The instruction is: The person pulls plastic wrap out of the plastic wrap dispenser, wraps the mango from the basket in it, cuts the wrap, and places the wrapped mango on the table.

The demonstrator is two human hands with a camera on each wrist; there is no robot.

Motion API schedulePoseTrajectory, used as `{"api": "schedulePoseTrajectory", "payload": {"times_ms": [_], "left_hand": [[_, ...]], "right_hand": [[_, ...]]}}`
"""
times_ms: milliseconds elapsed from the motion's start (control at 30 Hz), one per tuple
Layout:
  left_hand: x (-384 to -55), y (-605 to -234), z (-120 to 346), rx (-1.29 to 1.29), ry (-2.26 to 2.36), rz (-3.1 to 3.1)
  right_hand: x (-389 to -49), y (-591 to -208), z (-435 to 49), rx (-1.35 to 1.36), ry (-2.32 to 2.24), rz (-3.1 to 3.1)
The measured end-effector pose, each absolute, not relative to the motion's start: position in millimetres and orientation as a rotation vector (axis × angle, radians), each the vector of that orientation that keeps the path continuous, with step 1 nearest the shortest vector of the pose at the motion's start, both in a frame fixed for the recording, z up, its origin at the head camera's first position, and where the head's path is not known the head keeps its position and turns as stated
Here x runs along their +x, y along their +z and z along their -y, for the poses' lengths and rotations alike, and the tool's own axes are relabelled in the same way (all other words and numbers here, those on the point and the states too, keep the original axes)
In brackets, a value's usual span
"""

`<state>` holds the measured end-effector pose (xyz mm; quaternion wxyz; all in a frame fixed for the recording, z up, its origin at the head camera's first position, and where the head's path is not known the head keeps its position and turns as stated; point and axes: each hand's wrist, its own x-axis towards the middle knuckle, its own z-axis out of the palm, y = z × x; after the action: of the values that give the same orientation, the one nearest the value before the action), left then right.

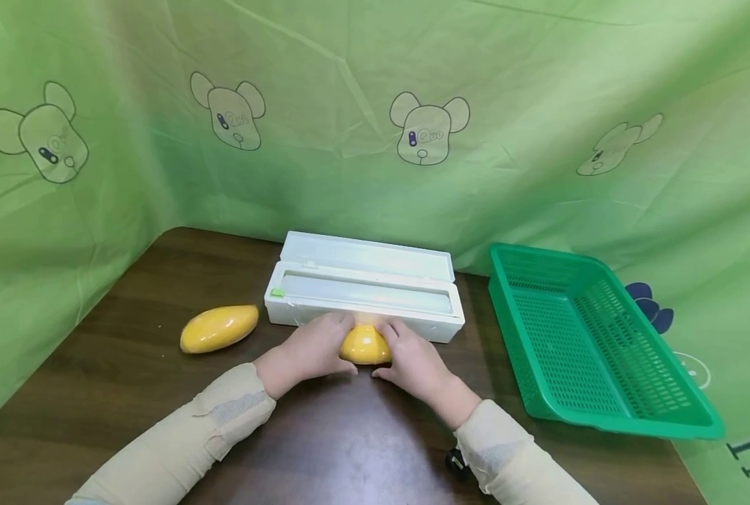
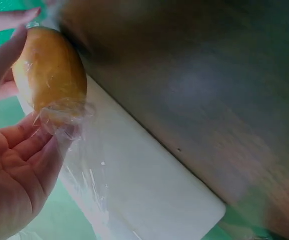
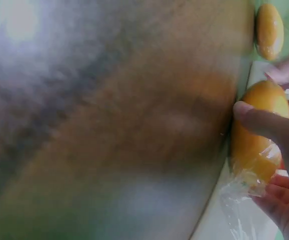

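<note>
A yellow mango in clear cling film is held between both hands in front of a white cling film dispenser. My left hand grips one end, thumb on the near side and fingers beyond. At the other end my right hand grips it the same way. Loose, crumpled film bunches at the mango's end by the left fingers in the left wrist view. More wrinkled film gathers by the right fingers in the right wrist view. The dispenser's lid is raised, showing the film roll.
A second, glossy yellow mango lies on the brown table to the left. At the right stands a green plastic basket. Green printed curtain hangs behind and at the sides. A small black object shows beside the right sleeve.
</note>
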<state>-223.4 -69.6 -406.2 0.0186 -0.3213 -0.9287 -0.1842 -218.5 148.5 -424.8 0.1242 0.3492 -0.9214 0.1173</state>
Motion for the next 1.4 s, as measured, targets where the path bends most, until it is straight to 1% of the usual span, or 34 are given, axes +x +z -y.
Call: {"api": "schedulePoseTrajectory", "payload": {"times_ms": [300,533,700,933,1200,1300,1400], "left_hand": [[-223.6,-402.3,79.6,-1.089,-0.662,2.789],[-207.9,-396.0,80.3,-1.065,-0.506,2.604],[-203.9,-404.0,78.4,-1.054,-0.593,2.575],[-205.9,-408.2,76.8,-0.93,-0.706,2.681],[-212.7,-413.3,73.8,-0.988,-0.568,2.592],[-214.1,-411.6,75.4,-1.003,-0.559,2.583],[-214.8,-407.4,77.0,-1.015,-0.582,2.617]], "right_hand": [[-216.5,-421.0,-147.9,1.052,0.314,2.631],[-212.8,-408.6,-148.3,1.027,0.202,2.555],[-208.6,-408.3,-148.0,1.002,0.228,2.549],[-210.6,-408.2,-146.3,1.017,0.336,2.576],[-213.6,-402.4,-148.7,1.049,0.453,2.629],[-212.5,-400.7,-149.0,1.037,0.404,2.663],[-210.1,-401.4,-149.3,1.004,0.251,2.645]]}}
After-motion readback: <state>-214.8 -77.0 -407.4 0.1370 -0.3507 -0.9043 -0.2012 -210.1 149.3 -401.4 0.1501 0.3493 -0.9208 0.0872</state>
